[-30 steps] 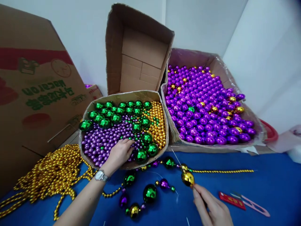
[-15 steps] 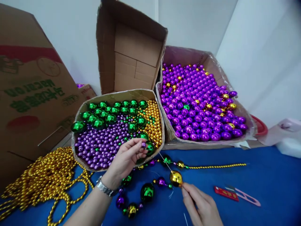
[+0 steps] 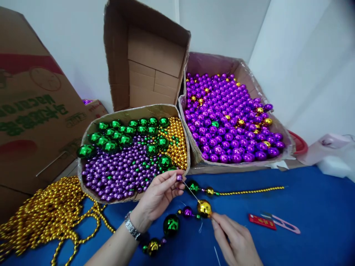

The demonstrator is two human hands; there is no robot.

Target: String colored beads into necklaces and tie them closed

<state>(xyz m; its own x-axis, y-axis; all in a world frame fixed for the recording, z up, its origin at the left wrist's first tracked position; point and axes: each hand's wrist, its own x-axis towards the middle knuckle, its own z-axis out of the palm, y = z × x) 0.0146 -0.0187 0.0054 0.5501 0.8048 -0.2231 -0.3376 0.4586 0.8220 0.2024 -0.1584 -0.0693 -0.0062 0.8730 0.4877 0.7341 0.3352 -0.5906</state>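
Note:
My left hand [image 3: 163, 190] pinches a small purple bead [image 3: 179, 178] between thumb and fingertips. The tip of a thin needle [image 3: 191, 191] meets this bead; whether it has passed through the hole I cannot tell. A large gold ball [image 3: 204, 209] is threaded on the needle. Just behind that ball, the thumb and forefinger of my right hand [image 3: 231, 236] are closed on the needle, its held end hidden by the fingers. A strand of mixed beads curves below my left hand, with a big green ball [image 3: 171, 225] and a purple ball [image 3: 188, 211] on it.
A cardboard tray [image 3: 133, 108] holds purple, green and gold beads. Behind it stands an open box [image 3: 152, 55]; to its right, a box [image 3: 235, 167] of purple balls. Gold bead strings [image 3: 47, 210] lie left. Pink snips [image 3: 285, 224] and a red packet [image 3: 262, 221] lie right.
My left hand has moved right and slightly down with the purple bead, bringing it to the needle tip. My right hand stays by the gold ball. The whole view has shifted a little.

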